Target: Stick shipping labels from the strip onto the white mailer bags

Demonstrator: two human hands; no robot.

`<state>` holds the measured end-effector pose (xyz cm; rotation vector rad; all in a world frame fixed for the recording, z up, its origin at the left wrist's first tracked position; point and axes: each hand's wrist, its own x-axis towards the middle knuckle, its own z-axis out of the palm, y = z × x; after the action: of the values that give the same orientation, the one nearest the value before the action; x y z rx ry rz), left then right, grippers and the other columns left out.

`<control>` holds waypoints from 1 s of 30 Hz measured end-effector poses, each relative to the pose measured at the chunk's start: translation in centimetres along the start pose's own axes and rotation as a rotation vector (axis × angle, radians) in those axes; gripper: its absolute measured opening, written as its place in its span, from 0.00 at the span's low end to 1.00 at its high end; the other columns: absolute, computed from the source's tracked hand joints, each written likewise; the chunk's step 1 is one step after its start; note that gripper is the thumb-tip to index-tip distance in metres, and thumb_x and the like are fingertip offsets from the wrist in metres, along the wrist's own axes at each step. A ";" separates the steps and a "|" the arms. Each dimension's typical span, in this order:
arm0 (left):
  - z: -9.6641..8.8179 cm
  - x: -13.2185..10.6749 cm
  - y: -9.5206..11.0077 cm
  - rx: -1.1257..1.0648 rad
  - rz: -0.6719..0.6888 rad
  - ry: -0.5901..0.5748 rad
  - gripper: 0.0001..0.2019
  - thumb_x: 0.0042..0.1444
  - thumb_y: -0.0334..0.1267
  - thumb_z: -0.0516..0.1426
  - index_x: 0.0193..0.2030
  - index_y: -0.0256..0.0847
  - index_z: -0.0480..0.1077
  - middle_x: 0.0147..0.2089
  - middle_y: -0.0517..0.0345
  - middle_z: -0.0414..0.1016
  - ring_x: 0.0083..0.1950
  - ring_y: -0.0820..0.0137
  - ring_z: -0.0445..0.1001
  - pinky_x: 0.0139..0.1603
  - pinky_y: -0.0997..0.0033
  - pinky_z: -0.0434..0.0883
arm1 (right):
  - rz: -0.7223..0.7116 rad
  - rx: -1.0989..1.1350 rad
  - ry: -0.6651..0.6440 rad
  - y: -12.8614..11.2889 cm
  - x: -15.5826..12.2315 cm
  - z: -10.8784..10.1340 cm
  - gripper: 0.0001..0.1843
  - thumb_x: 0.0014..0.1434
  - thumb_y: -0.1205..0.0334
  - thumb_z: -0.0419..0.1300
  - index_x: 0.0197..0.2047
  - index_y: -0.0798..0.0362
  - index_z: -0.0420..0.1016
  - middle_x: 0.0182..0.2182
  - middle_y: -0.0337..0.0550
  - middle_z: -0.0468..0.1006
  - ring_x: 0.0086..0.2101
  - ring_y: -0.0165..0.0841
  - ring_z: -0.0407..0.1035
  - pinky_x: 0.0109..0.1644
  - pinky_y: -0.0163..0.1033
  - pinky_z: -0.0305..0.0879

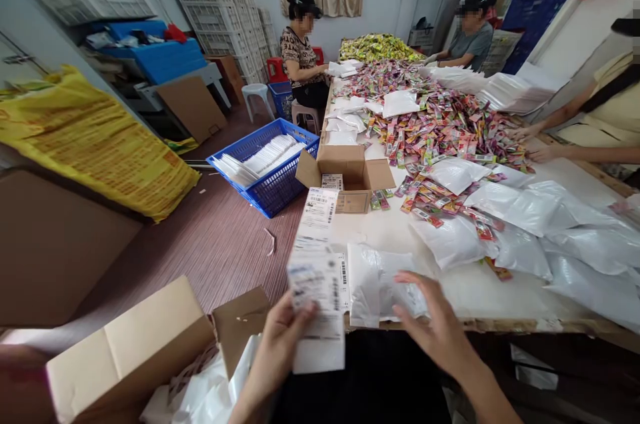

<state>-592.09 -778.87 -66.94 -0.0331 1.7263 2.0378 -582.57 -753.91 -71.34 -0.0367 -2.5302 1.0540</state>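
Note:
My left hand (286, 334) is closed on a strip of printed shipping labels (316, 284), thumb on top. The strip runs from below my hand up toward a small open cardboard box (354, 201) on the table. Inside that box a further stack of labels (332, 181) shows. My right hand (434, 321) is spread, thumb and fingers apart, at the right side of a filled white plastic mailer bag (373, 284). This bag lies flat at the table's near edge; whether my fingertips touch it I cannot tell.
Filled white bags (535, 207) and a heap of colourful small packets (450, 124) cover much of the table. On the floor to the left stand a blue basket (280, 181) and an open carton (145, 351) with white plastic. Several people sit around the table.

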 end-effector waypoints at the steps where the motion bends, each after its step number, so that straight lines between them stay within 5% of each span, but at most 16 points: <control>1: 0.8 -0.2 -0.1 0.073 0.014 -0.084 0.14 0.49 0.42 0.67 0.43 0.40 0.80 0.45 0.49 0.82 0.49 0.55 0.79 0.54 0.62 0.73 | -0.056 0.074 0.039 -1.7 0.8 0.4 0.24 0.63 0.62 0.58 0.61 0.48 0.62 0.49 0.48 0.75 0.49 0.39 0.71 0.52 0.47 0.71; 4: 2.1 -0.5 -0.4 0.078 -0.037 -0.204 0.15 0.48 0.44 0.68 0.41 0.40 0.81 0.47 0.48 0.81 0.53 0.53 0.76 0.56 0.61 0.71 | -0.273 0.188 0.133 -5.8 2.2 2.8 0.19 0.64 0.73 0.52 0.56 0.47 0.65 0.39 0.43 0.78 0.40 0.34 0.74 0.45 0.41 0.72; 9: 1.9 0.4 -0.1 -0.335 -0.357 -0.124 0.19 0.56 0.48 0.61 0.45 0.33 0.78 0.42 0.42 0.82 0.51 0.50 0.78 0.47 0.59 0.76 | -0.409 0.257 0.092 -8.1 1.7 5.5 0.19 0.63 0.77 0.49 0.49 0.48 0.70 0.34 0.41 0.77 0.37 0.34 0.73 0.45 0.42 0.72; 13: 1.0 2.3 0.1 -0.476 -0.293 0.110 0.15 0.63 0.36 0.53 0.51 0.28 0.73 0.41 0.41 0.82 0.47 0.55 0.80 0.46 0.60 0.78 | -0.247 0.355 0.071 -7.5 1.9 1.6 0.07 0.65 0.67 0.53 0.37 0.47 0.71 0.34 0.44 0.71 0.38 0.38 0.69 0.41 0.43 0.70; 16: -0.5 3.7 0.4 -0.509 -0.163 0.323 0.16 0.63 0.29 0.51 0.56 0.27 0.69 0.40 0.44 0.82 0.42 0.61 0.82 0.43 0.65 0.79 | -0.055 0.486 0.344 -4.7 3.9 -1.5 0.09 0.67 0.56 0.49 0.38 0.49 0.65 0.33 0.43 0.67 0.35 0.36 0.67 0.36 0.41 0.67; 19: -1.7 3.8 1.1 -0.468 -0.205 0.333 0.16 0.63 0.28 0.52 0.56 0.27 0.69 0.39 0.45 0.82 0.41 0.61 0.82 0.43 0.66 0.79 | 0.124 0.288 0.502 -0.2 6.0 -0.3 0.14 0.64 0.48 0.53 0.38 0.51 0.64 0.31 0.41 0.67 0.31 0.35 0.64 0.35 0.41 0.65; 22: -2.0 2.8 1.5 -0.424 -0.314 0.161 0.15 0.63 0.33 0.54 0.53 0.25 0.71 0.42 0.40 0.82 0.45 0.56 0.81 0.44 0.62 0.79 | 0.145 0.071 0.365 3.0 5.9 4.3 0.18 0.60 0.46 0.58 0.42 0.54 0.71 0.36 0.48 0.74 0.37 0.41 0.68 0.43 0.48 0.66; 25: -2.1 2.0 1.4 -0.356 -0.319 0.106 0.15 0.61 0.35 0.56 0.50 0.26 0.74 0.44 0.38 0.82 0.47 0.53 0.81 0.46 0.60 0.79 | -0.028 -0.266 0.096 3.8 3.9 7.9 0.26 0.65 0.49 0.52 0.61 0.52 0.65 0.58 0.54 0.68 0.58 0.46 0.60 0.61 0.57 0.54; 28: -2.2 2.1 0.6 -0.283 -0.279 0.076 0.15 0.60 0.38 0.59 0.49 0.27 0.75 0.45 0.39 0.81 0.49 0.52 0.80 0.49 0.58 0.77 | -0.144 -0.431 -0.177 3.8 2.5 8.7 0.43 0.58 0.41 0.58 0.69 0.53 0.53 0.67 0.53 0.56 0.66 0.48 0.47 0.68 0.59 0.41; 30: -2.1 2.5 -0.3 -0.240 -0.281 0.022 0.17 0.58 0.41 0.61 0.48 0.29 0.75 0.46 0.39 0.81 0.50 0.51 0.79 0.52 0.56 0.76 | -0.121 -0.446 -0.248 4.8 2.7 7.9 0.49 0.55 0.37 0.59 0.71 0.53 0.50 0.68 0.52 0.53 0.67 0.50 0.44 0.69 0.60 0.38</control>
<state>-594.79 -779.98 -68.42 -0.3553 1.3905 2.0236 -588.63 -755.33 -78.74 0.1298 -2.9010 0.4558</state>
